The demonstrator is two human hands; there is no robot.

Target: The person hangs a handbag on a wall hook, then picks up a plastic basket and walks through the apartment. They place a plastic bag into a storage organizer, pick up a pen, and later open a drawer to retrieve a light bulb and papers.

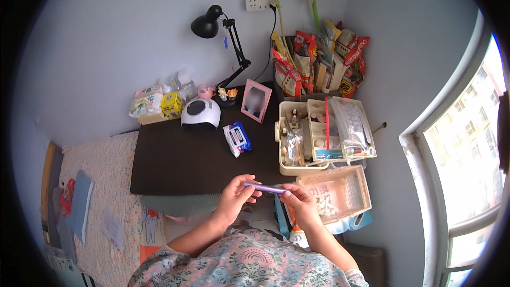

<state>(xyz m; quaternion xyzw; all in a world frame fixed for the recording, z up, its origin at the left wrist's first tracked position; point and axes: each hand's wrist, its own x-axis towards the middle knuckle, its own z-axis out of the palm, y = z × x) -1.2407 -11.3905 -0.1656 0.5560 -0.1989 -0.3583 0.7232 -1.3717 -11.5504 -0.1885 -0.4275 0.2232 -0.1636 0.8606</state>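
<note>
A slim purple pen-like tube (266, 187) is held level between my two hands, above the near edge of the dark desk (175, 159). My left hand (237, 197) grips its left end with thumb and fingers. On its right end, the thumb and fingers of my right hand (301, 203) are closed. Beyond them on the desk lies a blue and white wipes packet (238, 138). An open cream storage case (282, 143) with small bottles and tools stands to the right. The tube's exact kind cannot be told.
A white nail lamp (200, 113), a pink picture frame (255, 101) and a black desk lamp (205, 26) stand at the back. Snack bags (305, 59) fill a box behind the case. A woven plastic basket (360, 183) sits near my right hand. A bed (107, 167) adjoins at left.
</note>
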